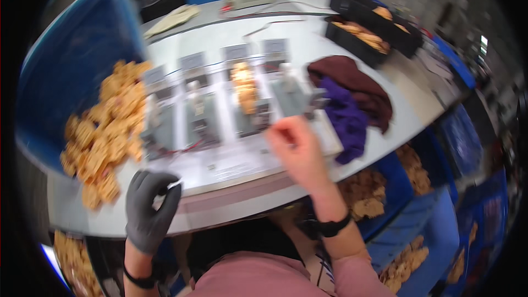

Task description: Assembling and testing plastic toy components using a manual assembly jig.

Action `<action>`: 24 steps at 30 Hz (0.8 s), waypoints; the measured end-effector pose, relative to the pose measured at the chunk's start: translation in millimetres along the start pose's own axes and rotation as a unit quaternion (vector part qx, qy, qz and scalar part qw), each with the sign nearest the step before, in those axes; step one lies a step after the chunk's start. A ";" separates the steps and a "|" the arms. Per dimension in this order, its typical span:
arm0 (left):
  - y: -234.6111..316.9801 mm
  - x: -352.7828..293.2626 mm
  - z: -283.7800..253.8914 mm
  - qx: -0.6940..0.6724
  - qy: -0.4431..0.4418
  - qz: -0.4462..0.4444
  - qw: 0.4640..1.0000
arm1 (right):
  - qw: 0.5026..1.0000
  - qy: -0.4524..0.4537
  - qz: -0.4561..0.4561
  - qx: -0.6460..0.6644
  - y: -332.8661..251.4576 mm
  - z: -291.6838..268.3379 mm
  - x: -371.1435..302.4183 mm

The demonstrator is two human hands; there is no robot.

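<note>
The gloved left hand (152,209) and bare right hand (297,151) curl their fingers narrowly; blur hides whether either grips anything. The right is near the lit yellow piece (244,89).

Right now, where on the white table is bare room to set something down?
Free: the tabletop between the rightmost fixture, black crates and brown cloth; also the strip right of that and the purple cloth. Crowded: the fixture row, and left, where tan pieces spill from the blue bin.
</note>
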State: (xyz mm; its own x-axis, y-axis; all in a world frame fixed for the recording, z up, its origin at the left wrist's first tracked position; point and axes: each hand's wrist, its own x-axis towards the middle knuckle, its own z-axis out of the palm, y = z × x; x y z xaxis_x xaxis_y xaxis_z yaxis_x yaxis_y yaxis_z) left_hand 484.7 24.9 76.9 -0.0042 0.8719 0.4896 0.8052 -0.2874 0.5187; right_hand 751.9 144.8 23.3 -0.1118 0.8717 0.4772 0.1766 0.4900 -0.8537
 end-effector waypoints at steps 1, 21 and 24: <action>-2.8 -3.8 5.3 0.005 -0.010 0.010 1.000 | 0.998 -0.031 -0.049 -0.029 -5.5 -0.3 3.0; -20.0 -11.3 47.6 0.063 -0.020 0.030 0.997 | 0.978 -0.097 -0.117 -0.145 10.7 -1.1 0.3; -20.8 -10.1 49.1 0.073 -0.020 0.043 0.996 | 0.978 -0.098 -0.121 -0.137 13.3 -1.9 2.9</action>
State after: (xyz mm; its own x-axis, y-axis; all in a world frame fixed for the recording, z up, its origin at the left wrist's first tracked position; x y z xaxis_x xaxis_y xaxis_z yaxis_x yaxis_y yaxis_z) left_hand 497.1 41.6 26.7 0.0905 0.8626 0.4977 0.8792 -0.3039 0.3669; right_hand 755.7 153.9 13.7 -0.3627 0.7239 0.5869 0.3740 0.6899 -0.6198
